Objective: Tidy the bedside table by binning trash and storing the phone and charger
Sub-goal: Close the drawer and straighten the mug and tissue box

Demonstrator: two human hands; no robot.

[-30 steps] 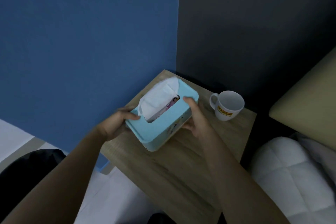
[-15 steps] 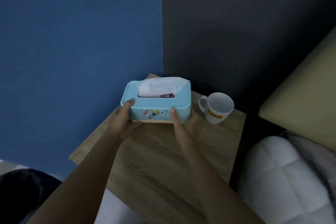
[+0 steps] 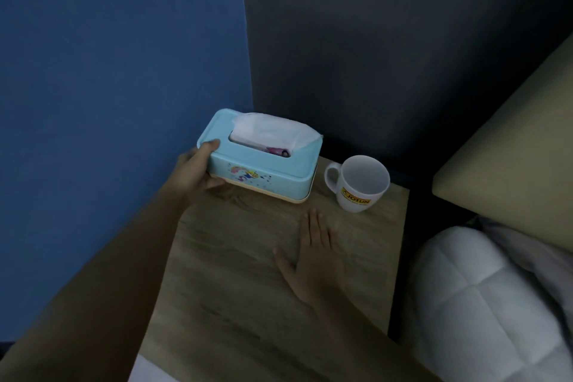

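Observation:
A light blue tissue box [image 3: 263,169] with white tissue sticking out of its top stands at the back left corner of the wooden bedside table [image 3: 254,282], against the walls. My left hand [image 3: 198,170] grips the box's left end, thumb on the lid. My right hand [image 3: 313,253] lies flat on the tabletop in front of the box, fingers apart, holding nothing. No phone, charger or trash shows in this view.
A white mug [image 3: 356,183] with a yellow label stands just right of the box. A blue wall is on the left, a dark wall behind. A white quilted duvet [image 3: 483,304] and a beige headboard [image 3: 511,133] lie to the right.
The tissue box was turned square and set down at the table's back corner. My right hand let go of it and drew back onto the tabletop; the left still holds it.

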